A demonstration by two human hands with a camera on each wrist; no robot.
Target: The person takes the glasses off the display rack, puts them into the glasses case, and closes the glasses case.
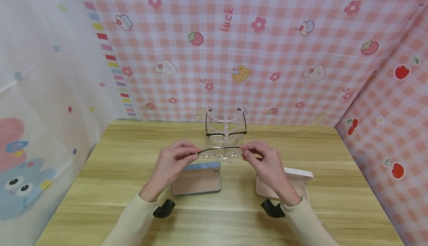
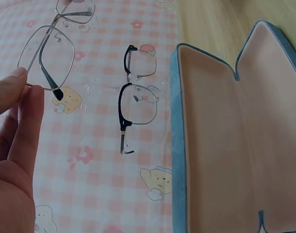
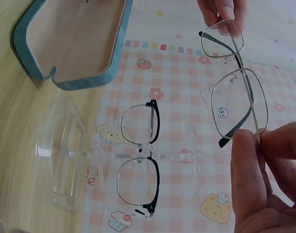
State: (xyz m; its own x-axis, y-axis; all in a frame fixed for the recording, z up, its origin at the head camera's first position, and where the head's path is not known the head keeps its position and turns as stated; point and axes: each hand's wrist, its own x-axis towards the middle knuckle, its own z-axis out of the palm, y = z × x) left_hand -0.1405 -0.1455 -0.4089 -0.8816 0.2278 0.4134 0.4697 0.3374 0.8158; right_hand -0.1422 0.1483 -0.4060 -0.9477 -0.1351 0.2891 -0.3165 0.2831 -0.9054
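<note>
We pinch the thin-framed glasses (image 3: 241, 71) at either end with left hand (image 1: 172, 160) and right hand (image 1: 266, 162), aloft near the clear stand (image 3: 80, 154), apparently mid-transfer; the next move calls for steady, level handling.

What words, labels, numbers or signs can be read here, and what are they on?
"luck lif": on the pink checked cloth, cut off by the head view's top edge.
Small mark on a lens of the held glasses: too small to read.
Red strokes at the head view's right edge: too partial to read.
</note>
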